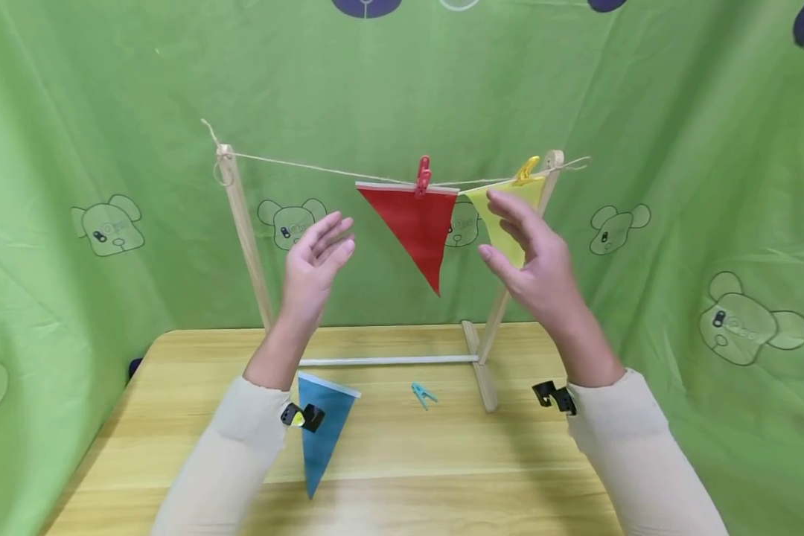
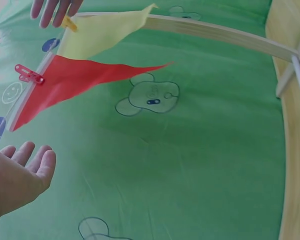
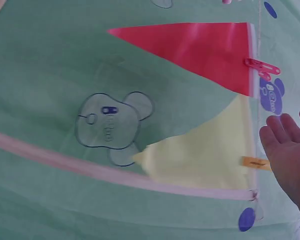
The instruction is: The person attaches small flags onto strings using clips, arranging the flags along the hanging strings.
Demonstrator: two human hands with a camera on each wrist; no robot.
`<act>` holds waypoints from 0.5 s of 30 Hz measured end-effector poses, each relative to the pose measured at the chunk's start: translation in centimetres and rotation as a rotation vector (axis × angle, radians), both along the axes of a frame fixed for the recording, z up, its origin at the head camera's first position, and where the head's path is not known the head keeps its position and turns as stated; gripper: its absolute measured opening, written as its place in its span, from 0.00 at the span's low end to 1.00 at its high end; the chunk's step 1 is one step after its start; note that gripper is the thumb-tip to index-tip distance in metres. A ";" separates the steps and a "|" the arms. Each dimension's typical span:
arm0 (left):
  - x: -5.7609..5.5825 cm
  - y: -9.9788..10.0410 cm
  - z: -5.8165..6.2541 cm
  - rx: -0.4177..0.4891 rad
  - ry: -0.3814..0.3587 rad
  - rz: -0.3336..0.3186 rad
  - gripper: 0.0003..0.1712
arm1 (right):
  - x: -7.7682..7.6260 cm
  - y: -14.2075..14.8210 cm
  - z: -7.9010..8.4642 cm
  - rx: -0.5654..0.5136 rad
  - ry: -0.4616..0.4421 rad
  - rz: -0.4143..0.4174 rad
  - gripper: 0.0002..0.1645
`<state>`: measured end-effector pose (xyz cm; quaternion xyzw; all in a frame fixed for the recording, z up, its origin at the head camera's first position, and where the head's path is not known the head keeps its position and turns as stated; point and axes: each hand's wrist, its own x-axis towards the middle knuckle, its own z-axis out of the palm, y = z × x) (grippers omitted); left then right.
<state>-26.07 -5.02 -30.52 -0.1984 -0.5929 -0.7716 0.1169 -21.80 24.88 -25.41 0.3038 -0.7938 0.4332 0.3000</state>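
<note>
A red triangular pennant [image 1: 418, 227] hangs from a string [image 1: 308, 164], held by a red clothespin [image 1: 423, 177]. To its right hangs a yellow pennant [image 1: 502, 223] under a yellow clothespin [image 1: 526, 171]. My left hand [image 1: 318, 257] is raised to the left of the red pennant, fingers relaxed and holding nothing. In front of the yellow pennant, my right hand [image 1: 532, 253] is up with thumb and fingers apart, covering part of it. On the table lie a blue pennant [image 1: 324, 428], partly behind my left wrist, and a blue clothespin [image 1: 423, 395].
Two wooden posts, left [image 1: 244, 231] and right [image 1: 492, 327], carry the string. A white rod [image 1: 388, 361] runs low between them, and a wooden foot [image 1: 480, 372] supports the right post. Green printed cloth [image 1: 402, 74] surrounds the wooden table [image 1: 442, 476].
</note>
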 end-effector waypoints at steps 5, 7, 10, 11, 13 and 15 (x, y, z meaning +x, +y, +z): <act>0.5 -0.7 -1.4 -0.038 0.001 0.008 0.33 | 0.5 0.6 -1.9 -0.060 0.010 0.019 0.41; 0.8 -0.9 -1.9 -0.048 -0.002 0.013 0.33 | 0.7 0.8 -2.7 -0.066 0.003 0.022 0.41; 1.0 -1.3 -2.6 -0.070 -0.015 0.020 0.33 | 0.7 1.1 -4.0 -0.070 -0.003 0.015 0.40; 1.1 -1.5 -2.8 -0.076 -0.021 0.020 0.33 | 0.7 1.2 -4.4 -0.073 -0.005 0.013 0.40; 1.2 -1.8 -3.3 -0.098 -0.029 0.026 0.34 | 0.6 1.3 -5.2 -0.086 -0.015 0.011 0.40; 1.3 -2.1 -3.8 -0.133 -0.038 0.041 0.35 | 0.6 1.4 -6.1 -0.094 -0.026 0.006 0.40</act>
